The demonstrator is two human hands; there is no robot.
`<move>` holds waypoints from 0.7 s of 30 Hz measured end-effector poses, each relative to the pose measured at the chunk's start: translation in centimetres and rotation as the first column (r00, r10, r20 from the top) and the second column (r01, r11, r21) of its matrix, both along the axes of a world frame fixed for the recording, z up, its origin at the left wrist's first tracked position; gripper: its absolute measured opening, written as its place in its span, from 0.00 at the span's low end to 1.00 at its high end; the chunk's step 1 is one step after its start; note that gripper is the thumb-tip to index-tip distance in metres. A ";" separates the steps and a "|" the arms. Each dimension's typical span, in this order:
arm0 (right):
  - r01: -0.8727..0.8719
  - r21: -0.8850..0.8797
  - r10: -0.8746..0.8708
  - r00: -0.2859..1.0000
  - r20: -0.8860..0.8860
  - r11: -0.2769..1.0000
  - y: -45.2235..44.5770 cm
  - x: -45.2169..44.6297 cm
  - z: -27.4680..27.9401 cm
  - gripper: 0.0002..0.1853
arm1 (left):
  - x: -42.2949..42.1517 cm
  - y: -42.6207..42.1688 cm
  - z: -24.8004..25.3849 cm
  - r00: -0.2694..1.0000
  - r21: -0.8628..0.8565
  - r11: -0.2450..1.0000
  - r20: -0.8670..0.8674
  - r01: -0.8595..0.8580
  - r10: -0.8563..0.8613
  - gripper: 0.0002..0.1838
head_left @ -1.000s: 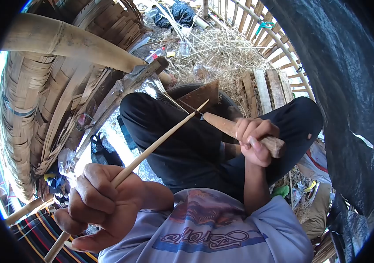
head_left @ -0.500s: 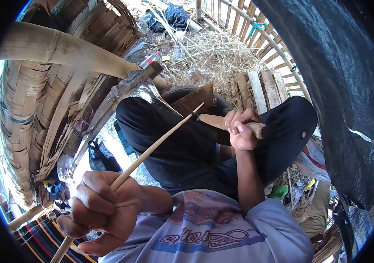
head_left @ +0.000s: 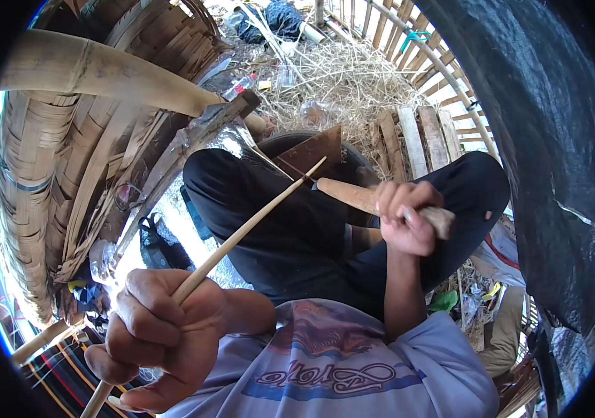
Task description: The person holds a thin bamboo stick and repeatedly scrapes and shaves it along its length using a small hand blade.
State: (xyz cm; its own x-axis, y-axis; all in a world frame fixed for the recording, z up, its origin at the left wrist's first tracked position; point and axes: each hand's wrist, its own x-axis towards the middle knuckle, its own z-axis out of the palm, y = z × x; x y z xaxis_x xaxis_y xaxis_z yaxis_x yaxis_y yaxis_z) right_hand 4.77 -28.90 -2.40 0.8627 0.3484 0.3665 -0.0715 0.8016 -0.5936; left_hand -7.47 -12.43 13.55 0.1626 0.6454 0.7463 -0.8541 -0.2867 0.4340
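Note:
My left hand point(head_left: 161, 334) is closed around a long pale stick point(head_left: 231, 240), probably bamboo, which slants up to the right and narrows to a tip. In my right hand point(head_left: 409, 216) is the thick wooden handle point(head_left: 350, 195) of a knife. Its front end meets the stick just below the tip; the blade there shows only as a thin dark piece. Behind the tip, a flat brown triangular piece point(head_left: 315, 150) stands over a black basin point(head_left: 287, 143). I cannot tell whether that piece belongs to the knife. My crossed legs point(head_left: 263, 209) lie beneath both hands.
A thick bamboo pole point(head_left: 113, 73) and woven bamboo baskets point(head_left: 40, 181) crowd the left side. Straw point(head_left: 353, 83) and wooden slats point(head_left: 412, 139) lie ahead. Dark plastic sheeting point(head_left: 541, 139) hangs at the right. A dark bag point(head_left: 161, 244) is beside my left knee.
My right hand has moved right and slightly down with the knife handle, which slants a little more. My left hand and the stick have barely moved.

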 end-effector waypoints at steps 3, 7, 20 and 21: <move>0.067 -0.215 -0.098 0.985 -0.140 0.974 1.3 0.0 -3.6 0.08 | 0.2 -0.3 0.0 0.999 -0.005 0.999 0.013 -0.052 0.052 0.18; 0.017 -0.130 -0.010 0.998 0.055 0.991 0.1 0.0 -0.5 0.07 | -0.1 0.2 -0.1 0.999 -0.011 0.999 0.031 0.032 -0.032 0.18; 0.048 -0.101 -0.057 0.995 -0.084 0.994 1.7 -1.0 -3.6 0.08 | -1.1 0.2 -0.6 0.986 0.012 0.986 -0.026 -0.165 0.165 0.15; 0.086 -0.179 -0.099 0.993 -0.062 0.980 2.2 -1.0 -5.6 0.09 | -1.2 0.3 -0.6 0.987 0.007 0.987 -0.019 -0.158 0.158 0.15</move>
